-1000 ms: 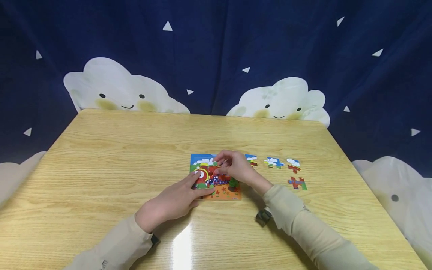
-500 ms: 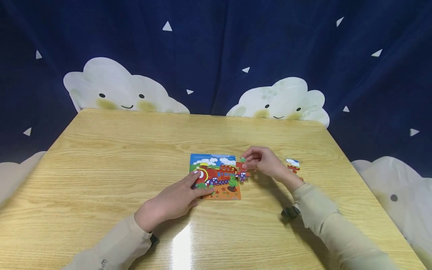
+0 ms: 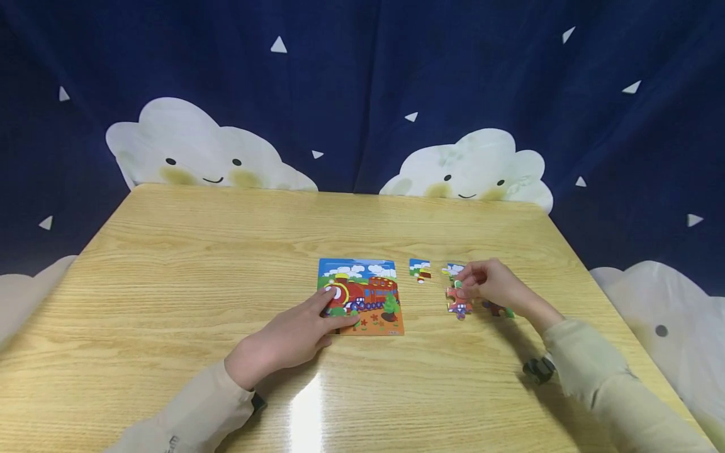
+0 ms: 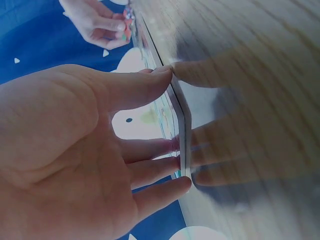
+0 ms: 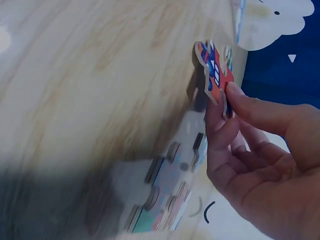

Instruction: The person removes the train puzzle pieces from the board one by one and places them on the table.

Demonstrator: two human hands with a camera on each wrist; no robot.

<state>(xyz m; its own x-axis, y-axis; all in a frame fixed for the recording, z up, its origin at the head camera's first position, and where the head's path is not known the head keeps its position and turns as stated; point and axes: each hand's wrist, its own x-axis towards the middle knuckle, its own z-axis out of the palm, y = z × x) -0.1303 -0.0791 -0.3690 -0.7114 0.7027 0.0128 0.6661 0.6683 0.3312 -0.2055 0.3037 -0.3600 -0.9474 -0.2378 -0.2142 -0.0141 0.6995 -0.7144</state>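
A jigsaw puzzle board (image 3: 378,323) with a red train picture lies flat on the table. My left hand (image 3: 286,336) rests on its left side, thumb and fingers extended and touching the edges in the left wrist view. To the right, my right hand (image 3: 495,288) pinches a red puzzle piece (image 5: 215,72) between thumb and fingers, tilted and raised over the table. A cloud piece (image 3: 453,269) lies just behind the held piece. Beneath and beside the right hand, another piece (image 3: 498,309) is partly covered.
A loose piece (image 3: 420,268) with blue sky lies between the board and the right hand. The wooden table (image 3: 187,264) extends on all sides. A dark blue curtain (image 3: 340,75) with white clouds hangs behind it.
My right hand has left the board and moved right, carrying the red puzzle piece over to the loose pieces. The left hand has stayed on the board.
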